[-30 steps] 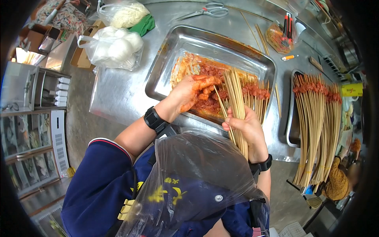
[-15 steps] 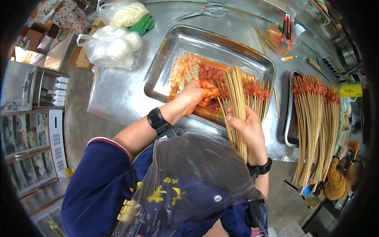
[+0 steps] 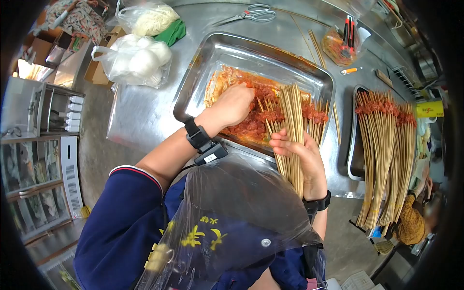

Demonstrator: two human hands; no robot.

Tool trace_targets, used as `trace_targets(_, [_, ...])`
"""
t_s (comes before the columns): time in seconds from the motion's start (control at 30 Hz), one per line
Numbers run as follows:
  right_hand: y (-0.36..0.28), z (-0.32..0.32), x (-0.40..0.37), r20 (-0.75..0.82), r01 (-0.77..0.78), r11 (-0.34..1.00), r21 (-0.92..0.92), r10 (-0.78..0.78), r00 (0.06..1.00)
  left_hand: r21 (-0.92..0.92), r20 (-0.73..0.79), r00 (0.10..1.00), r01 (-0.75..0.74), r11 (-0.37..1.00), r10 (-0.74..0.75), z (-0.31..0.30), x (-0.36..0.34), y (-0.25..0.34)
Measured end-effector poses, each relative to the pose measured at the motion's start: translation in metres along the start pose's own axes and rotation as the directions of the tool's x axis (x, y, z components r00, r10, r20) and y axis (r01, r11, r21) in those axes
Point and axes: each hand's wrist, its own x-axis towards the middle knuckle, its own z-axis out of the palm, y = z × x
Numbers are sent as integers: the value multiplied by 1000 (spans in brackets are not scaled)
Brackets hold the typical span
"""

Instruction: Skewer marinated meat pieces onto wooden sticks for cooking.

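My left hand (image 3: 235, 103) reaches into the red marinated meat (image 3: 265, 96) in a metal tray (image 3: 194, 92); its back faces up and most of its fingers are hidden. Closed around a bundle of bamboo skewers (image 3: 291, 113), my right hand (image 3: 307, 157) keeps them nearly upright at the tray's near right edge. Beside this bundle, several skewers threaded with meat (image 3: 315, 116) lie at the right end of the tray, meat ends inside.
On the right, a second tray (image 3: 355, 145) holds many meat skewers (image 3: 379, 145), their sticks overhanging the table edge. Scissors (image 3: 253, 14) lie at the back. Bags of white food (image 3: 140, 60) sit at the back left. An orange marker (image 3: 351, 71) is near a tub (image 3: 338, 48).
My left hand has moved up and forward into the meat, turning its back upward. The fingers of my right hand have shifted a little on the skewer bundle.
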Motion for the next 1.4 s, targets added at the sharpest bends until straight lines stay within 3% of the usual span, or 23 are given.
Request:
trace_targets(0.13, [0, 3, -2, -8, 1, 1000, 1, -1, 1000, 5, 81, 996, 30, 1000, -31, -10, -10, -4])
trace_targets(0.23, [-1, 3, -2, 9, 10, 992, -129, -9, 1000, -120, 11, 997, 80, 990, -79, -9, -21, -12])
trace_targets(0.27, [0, 5, -2, -2, 9, 992, -129, -10, 1000, -326, 9, 989, 145, 934, -150, -10, -23, -13])
trace_targets(0.37, [3, 8, 0, -31, 3, 992, -124, -7, 999, -809, 111, 944, 268, 523, -312, -11, -24, -11])
trace_targets(0.43, [5, 8, 2, -26, -10, 994, -110, 8, 1000, -943, 248, 906, 307, 129, -342, -12, -25, -9])
trace_targets(0.53, [5, 10, 2, 34, -32, 984, -173, 39, 999, -949, 279, 907, 310, 52, -316, -12, -22, -9])
trace_targets(0.63, [6, 8, 5, 83, -42, 986, -162, 56, 995, -927, 369, 881, 324, -190, -298, -15, -22, -1])
trace_targets(0.83, [6, 8, 4, 74, -44, 985, -166, 57, 996, -952, 305, 894, 276, -133, -328, -16, -19, 3])
trace_targets(0.93, [5, 9, 4, 80, -41, 986, -161, 55, 995, -951, 303, 869, 250, -183, -391, -16, -17, 8])
trace_targets(1.03, [5, 9, 4, 70, -49, 986, -162, 61, 996, -939, 332, 871, 269, -213, -362, -19, -18, 7])
trace_targets(1.13, [6, 9, 4, 78, -44, 987, -152, 56, 995, -950, 310, 904, 288, -116, -293, -21, -20, 7])
trace_targets(1.23, [6, 9, 4, 68, -47, 987, -153, 58, 996, -950, 310, 902, 283, -132, -301, -22, -20, 11])
trace_targets(1.4, [6, 8, 4, 65, -53, 985, -164, 65, 996, -954, 293, 903, 297, -38, -313, -18, -21, 11])
